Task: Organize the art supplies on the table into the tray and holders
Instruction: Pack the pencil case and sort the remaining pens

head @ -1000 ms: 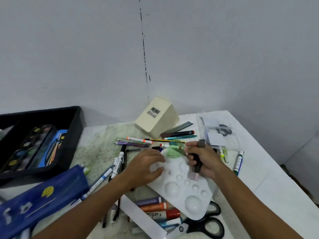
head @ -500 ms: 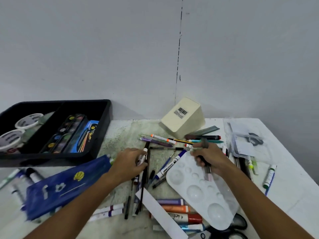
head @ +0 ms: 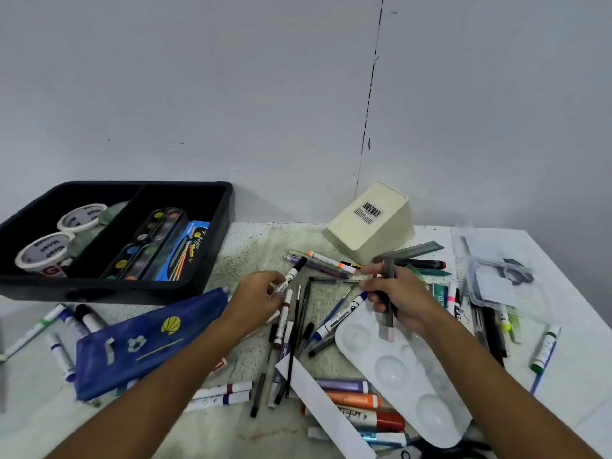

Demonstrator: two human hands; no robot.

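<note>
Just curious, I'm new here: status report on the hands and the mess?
Left hand gripping black-capped marker. Right hand holding grey stick. Black tray part filled. Cream holder tipped over, pens scattered around.

The scissors (head: 430, 452) at the bottom edge are mostly cut off, just a bit of black handle poking out under the white palette (head: 407, 369). The right hand (head: 402, 298) wraps a bundle of dark pens, so I can't count them. The left hand (head: 256, 301) covers the lower half of the black-capped marker (head: 291, 274). The tray (head: 212, 220) runs off the left edge. The stuff inside the clear bag (head: 496, 276) is too blurry to read. The holder (head: 372, 221) is tipped over, opening hidden.
</note>
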